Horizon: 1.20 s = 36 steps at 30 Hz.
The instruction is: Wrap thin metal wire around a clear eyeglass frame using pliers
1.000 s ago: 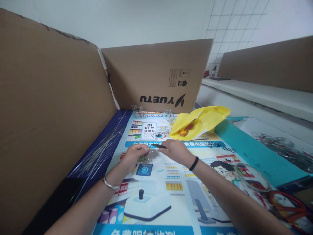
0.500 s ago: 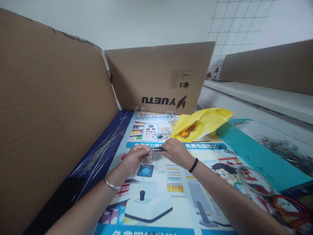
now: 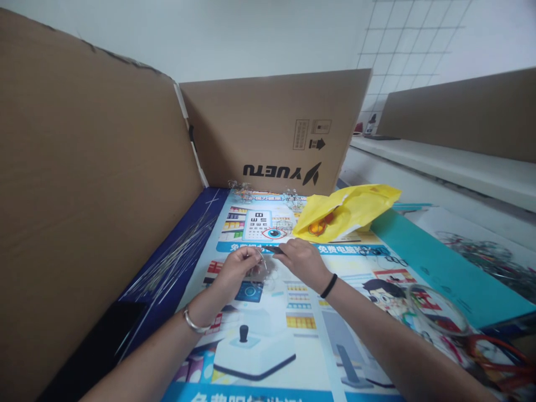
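My left hand (image 3: 237,271), with a silver bangle on the wrist, is closed in a pinch on a clear eyeglass frame (image 3: 264,269) just above the printed poster (image 3: 293,335). My right hand (image 3: 302,260), with a black band on the wrist, is closed on a thin dark tool (image 3: 273,249) whose tip points left at the frame. Both hands meet over the middle of the poster, fingers almost touching.
Cardboard walls stand at the left (image 3: 84,184) and back (image 3: 272,134). Thin metal wires (image 3: 171,262) lie by the left wall. A yellow bag (image 3: 345,212) lies behind my hands, clear frames (image 3: 240,188) at the back. Coloured frames (image 3: 494,352) pile at the right.
The hands stay together over the poster with small shifts; the dark tool has tilted slightly and the clear frame has turned a little in my left fingers. The view has drifted slightly.
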Each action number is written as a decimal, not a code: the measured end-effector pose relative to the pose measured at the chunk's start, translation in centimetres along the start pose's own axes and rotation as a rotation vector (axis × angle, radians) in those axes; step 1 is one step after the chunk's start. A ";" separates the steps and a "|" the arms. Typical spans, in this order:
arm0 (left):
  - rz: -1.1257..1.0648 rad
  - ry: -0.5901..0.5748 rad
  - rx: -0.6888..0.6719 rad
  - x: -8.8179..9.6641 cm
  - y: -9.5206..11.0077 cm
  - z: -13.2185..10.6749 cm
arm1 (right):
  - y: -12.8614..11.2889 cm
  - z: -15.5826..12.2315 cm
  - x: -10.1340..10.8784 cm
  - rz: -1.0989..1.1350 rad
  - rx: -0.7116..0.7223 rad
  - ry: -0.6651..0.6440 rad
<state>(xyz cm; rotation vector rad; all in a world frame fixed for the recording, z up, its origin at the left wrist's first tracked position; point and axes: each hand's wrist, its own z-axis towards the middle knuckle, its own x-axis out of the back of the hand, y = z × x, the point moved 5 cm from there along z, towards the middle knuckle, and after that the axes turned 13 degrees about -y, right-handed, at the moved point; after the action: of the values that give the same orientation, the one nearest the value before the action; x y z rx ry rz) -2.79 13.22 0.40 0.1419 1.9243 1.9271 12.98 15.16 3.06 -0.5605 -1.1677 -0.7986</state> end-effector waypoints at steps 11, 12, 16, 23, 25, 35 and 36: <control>0.140 0.160 -0.073 1.5 -0.5 0.2 | 1.3 0.2 -0.6 0.072 -0.208 -0.099; 0.158 0.177 -0.081 1.6 -0.4 0.2 | 1.3 0.1 -0.5 0.074 -0.191 -0.072; 0.229 0.242 -0.096 2.1 0.2 0.1 | 0.8 -0.1 0.0 0.016 -0.083 0.024; 0.354 0.325 -0.030 3.0 0.6 0.2 | -0.2 -0.3 0.9 -0.157 0.005 0.050; 0.363 0.300 -0.017 3.0 0.3 0.3 | -0.4 -0.3 0.9 -0.189 0.025 0.043; 0.252 0.231 -0.016 1.8 0.2 0.0 | -0.6 -0.3 0.7 -0.263 0.078 0.101; 0.223 0.218 -0.013 1.6 0.1 0.0 | -0.6 -0.3 0.8 -0.267 0.074 0.110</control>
<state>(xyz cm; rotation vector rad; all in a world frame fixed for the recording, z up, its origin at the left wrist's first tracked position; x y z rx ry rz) -4.27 13.83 0.15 0.1537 2.1122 2.1779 12.81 14.40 3.69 -0.2988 -1.1790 -0.9967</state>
